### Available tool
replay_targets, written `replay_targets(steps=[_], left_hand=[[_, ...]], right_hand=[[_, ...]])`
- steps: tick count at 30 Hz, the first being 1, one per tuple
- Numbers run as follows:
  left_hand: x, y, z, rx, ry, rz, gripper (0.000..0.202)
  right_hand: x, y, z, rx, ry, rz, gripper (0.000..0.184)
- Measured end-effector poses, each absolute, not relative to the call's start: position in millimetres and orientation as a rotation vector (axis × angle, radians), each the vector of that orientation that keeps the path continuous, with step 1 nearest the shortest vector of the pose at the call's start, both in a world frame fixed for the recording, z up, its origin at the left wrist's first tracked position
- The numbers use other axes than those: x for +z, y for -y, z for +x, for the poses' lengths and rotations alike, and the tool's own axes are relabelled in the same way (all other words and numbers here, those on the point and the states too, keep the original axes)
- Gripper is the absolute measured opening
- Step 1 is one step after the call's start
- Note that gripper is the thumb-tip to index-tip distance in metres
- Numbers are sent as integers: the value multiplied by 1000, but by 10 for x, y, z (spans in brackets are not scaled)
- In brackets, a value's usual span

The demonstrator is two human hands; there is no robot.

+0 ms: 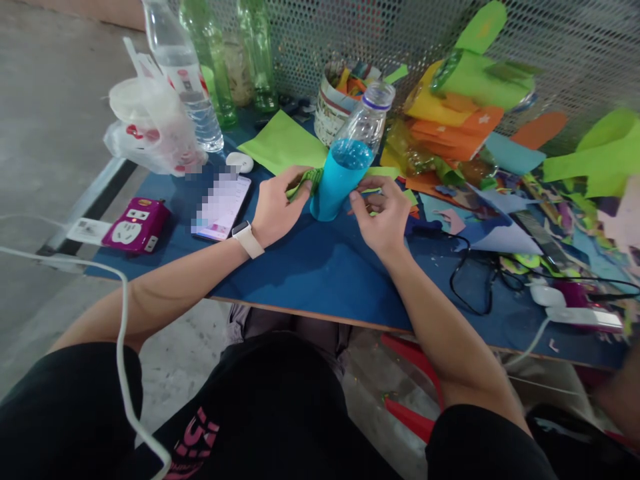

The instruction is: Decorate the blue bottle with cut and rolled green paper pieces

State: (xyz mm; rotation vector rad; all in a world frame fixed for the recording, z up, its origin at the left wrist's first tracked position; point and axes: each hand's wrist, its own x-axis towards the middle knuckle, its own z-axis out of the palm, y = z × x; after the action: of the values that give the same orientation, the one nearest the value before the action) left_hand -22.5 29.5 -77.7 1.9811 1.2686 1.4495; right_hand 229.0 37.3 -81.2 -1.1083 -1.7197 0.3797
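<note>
Blue bottle: clear plastic with a smooth, bright blue layer around its lower part; the blue bottle (345, 175) narrows through a tapering shoulder to an uncapped neck with a purple ring, and it stands base down on the table (305, 267), between both hands

Left hand: just left of the blue bottle, the left hand (281, 205) is nearly closed, thumb and fingers pinching a ridged green bundle (314, 181) (cord or paper, the texture does not settle it) against the bottle's side

Right hand: just right of the blue bottle, the right hand (383, 215) is half open, fingers loosely curled and thumb toward the blue surface; whether it grips or touches anything cannot be told

Green sheet: a flat, matte, angular green sheet (280, 141) lies left of and behind the blue bottle

Round tub: a cylindrical tub (330, 110) with a worn printed wall, filled with coloured scraps, stands just behind the blue bottle

Phone: a glossy rectangular phone (225, 203) lies left of the blue bottle, beyond the left hand

Paper scraps: thin, cut and creased paper scraps (500, 230) heap up well right of the blue bottle
</note>
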Motion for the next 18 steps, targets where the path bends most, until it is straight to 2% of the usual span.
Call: replay_targets(steps=[6, 18], left_hand=[[-761, -275, -205, 1461, -1221, 1959, 40], [-739, -244, -207, 1415, -1241, 1986, 32]], right_hand=[[-807, -375, 2292, 407, 1724, -1073, 38], [-833, -396, 2287, 383, 1717, -1067, 45]])
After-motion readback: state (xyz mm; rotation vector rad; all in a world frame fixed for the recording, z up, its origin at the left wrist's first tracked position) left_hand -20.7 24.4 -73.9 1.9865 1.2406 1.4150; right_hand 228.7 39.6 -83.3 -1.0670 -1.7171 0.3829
